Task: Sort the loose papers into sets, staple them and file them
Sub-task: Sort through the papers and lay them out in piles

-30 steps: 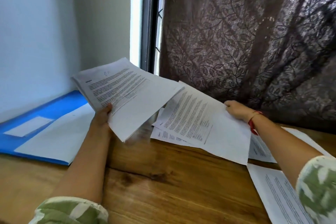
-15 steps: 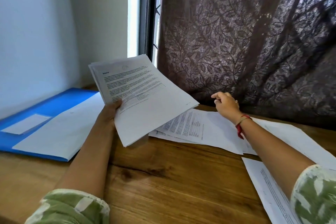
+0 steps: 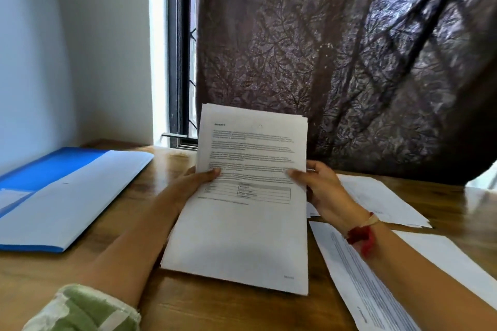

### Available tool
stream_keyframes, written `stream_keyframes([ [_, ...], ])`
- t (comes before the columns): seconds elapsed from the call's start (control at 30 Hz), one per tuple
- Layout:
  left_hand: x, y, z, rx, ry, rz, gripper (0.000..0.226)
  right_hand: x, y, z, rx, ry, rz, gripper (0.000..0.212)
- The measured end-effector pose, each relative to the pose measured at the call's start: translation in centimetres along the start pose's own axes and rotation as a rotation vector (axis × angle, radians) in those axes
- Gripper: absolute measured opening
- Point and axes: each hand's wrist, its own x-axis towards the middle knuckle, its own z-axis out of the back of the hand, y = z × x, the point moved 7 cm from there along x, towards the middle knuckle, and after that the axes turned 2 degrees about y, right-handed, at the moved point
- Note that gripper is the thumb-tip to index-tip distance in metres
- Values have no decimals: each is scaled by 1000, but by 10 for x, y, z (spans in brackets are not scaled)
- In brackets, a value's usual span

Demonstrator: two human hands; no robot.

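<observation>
Papers (image 3: 242, 223) between fingers (image 3: 212, 171), perhaps touching table (image 3: 215, 309).

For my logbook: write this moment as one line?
phase: sorting | left hand: holds paper stack | right hand: holds paper stack | blue folder: untouched

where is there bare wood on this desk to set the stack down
Bare wood lies between the blue folder and the stack held by the left hand and right hand, though the left forearm crosses it. Another strip runs along the near edge of the table, below the stack. The right side is crowded with loose sheets.
</observation>
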Motion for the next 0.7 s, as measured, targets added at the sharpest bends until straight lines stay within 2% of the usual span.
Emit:
stream_keyframes([
  [0.07, 0, 4, -4, -24, 51, 8, 94, -6, -9, 11, 42, -75, -24, 41],
  [0.2, 0, 10, -15, -98, 113, 43, 98, -12, -19, 21, 98, -107, -37, 31],
  [0.33, 1, 10, -22, -103, 131, 41, 84, -10, -12, 31, 56, -199, 37, 21],
  [0.43, 2, 10, -24, -106, 143, 36, 84, -11, -9, 35, 28, -227, 37, 11],
  [0.53, 1, 12, -23, -79, 87, 42, 48, -11, -8, 37, 65, -227, 43, 10],
  [0.63, 5, 13, -15, -99, -23, 23, 39, -11, -7, 37, 103, -191, 2, 13],
  [0.7, 6, 8, 0, -93, -147, -33, 36, -13, -10, 36, 79, -98, -121, 24],
])
